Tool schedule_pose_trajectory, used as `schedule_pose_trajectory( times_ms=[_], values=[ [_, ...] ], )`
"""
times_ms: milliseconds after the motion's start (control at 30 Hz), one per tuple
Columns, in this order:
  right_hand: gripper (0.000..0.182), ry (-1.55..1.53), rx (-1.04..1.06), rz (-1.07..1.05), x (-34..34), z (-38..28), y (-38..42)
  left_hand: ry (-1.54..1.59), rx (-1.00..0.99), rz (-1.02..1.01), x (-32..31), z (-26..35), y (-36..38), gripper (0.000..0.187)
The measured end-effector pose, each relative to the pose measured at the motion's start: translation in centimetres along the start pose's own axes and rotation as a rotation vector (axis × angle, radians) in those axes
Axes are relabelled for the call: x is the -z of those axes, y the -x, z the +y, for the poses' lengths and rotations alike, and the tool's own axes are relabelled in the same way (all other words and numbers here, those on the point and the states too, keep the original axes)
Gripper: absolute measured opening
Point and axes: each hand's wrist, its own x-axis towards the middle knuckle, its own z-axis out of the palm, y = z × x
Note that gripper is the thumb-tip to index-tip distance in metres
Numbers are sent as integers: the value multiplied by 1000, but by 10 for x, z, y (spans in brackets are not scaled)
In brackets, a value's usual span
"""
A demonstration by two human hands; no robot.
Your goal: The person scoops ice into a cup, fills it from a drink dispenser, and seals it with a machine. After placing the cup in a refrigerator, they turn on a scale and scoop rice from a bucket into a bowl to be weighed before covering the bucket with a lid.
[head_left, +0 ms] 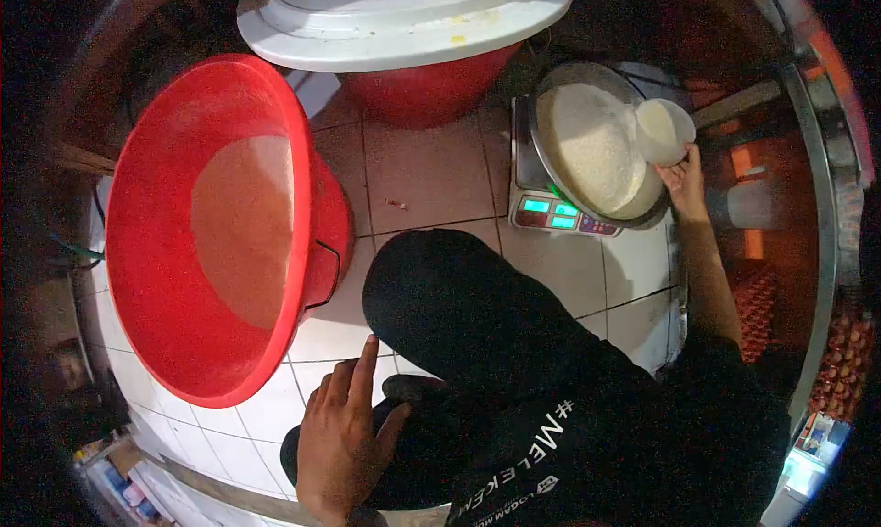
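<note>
At the right, my right hand point(680, 180) grips a small whitish bowl point(676, 128) by its lower edge. The bowl is tilted at the rim of a large metal basin point(653, 213), with some pale contents inside it. A mound of white, grainy powder point(592, 146) fills much of the basin. Under the basin is a digital scale point(537, 217) with lit green displays; the digits are too small to read. My left hand point(341, 431) is held over my dark-clothed leg, fingers stretched out and nothing in them.
A large red tub point(151, 270) holding brownish-looking powder point(243, 224) stands at the left, its wire handle hanging down. Another red tub point(422, 91) with a white lid point(404, 22) is at the back. Small scraps point(395, 204) lie on the tiled floor point(427, 173). Egg-tray-like stacks point(757, 316) are at right.
</note>
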Motion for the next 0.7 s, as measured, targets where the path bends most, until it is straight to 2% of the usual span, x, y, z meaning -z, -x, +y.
schedule_pose_trajectory(
  times_ms=[67, 167, 233, 367, 467, 533, 567, 633, 700],
  values=[
    [50, -42, -43, 43, 1, -4, -2, -48, -10, 29, -3, 0, -2, 76],
    [53, -36, 29, -12, -4, -8, 7, 15, 33, 77, -8, 1, 5, 82],
    [58, 316, 188, 8, -14, -10, 9, 35, 33, 78, -7, 5, 7, 82],
    [59, 331, 248, 177, -30, -11, 20, 103, 46, 65, -7, 4, 8, 83],
    [64, 311, 263, 236, -29, -13, 19, 88, 23, 108, -12, -2, 13, 83],
    [69, 152, 146, 36, -13, -16, 16, 76, 30, 105, -13, -6, 16, 83],
    [69, 150, 143, 38, -9, -15, 16, 63, 38, 102, -13, -8, 17, 83],
    [72, -77, 117, 28, -7, -10, 14, 70, 43, 91, -16, -12, 19, 82],
    [71, -124, 114, 11, -18, -13, 23, 79, 55, 87, -18, -13, 22, 82]
  ],
)
